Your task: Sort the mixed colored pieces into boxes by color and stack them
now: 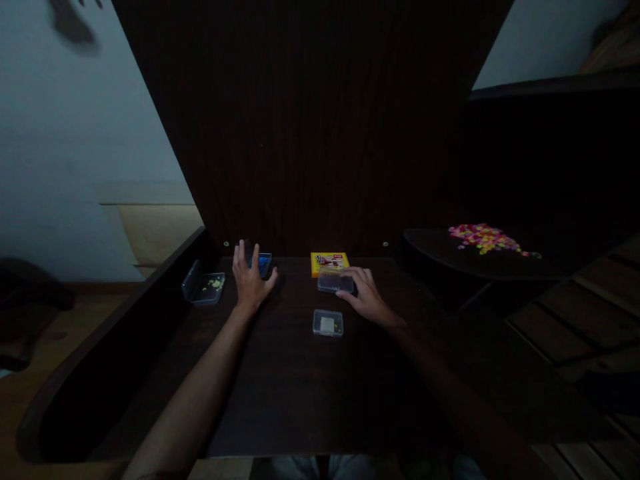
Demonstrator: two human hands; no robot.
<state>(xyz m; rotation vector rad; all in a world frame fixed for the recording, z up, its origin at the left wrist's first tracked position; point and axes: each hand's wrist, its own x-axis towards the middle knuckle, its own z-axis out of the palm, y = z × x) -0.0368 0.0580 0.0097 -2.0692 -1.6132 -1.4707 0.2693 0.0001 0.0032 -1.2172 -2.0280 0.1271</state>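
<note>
My left hand (pixel 251 285) is open, its fingers spread over the near left side of a clear plastic box of blue pieces (pixel 265 264), which it partly covers. Between the thumb and fingers of my right hand (pixel 369 297) is the right end of another clear plastic box (pixel 333 283). Just behind that box is a yellow box (pixel 323 264) with a printed picture on top. Closer to me, a small clear case (pixel 328 324) shows a white label and a few yellow bits inside.
On the left of the dark wooden desk (pixel 280 387) is a clear box (pixel 204 297) with its lid up and pale yellow pieces in it. A raised side panel (pixel 120 353) borders the desk. Colourful small pieces (pixel 484 239) are heaped on a shelf (pixel 430 241) at right.
</note>
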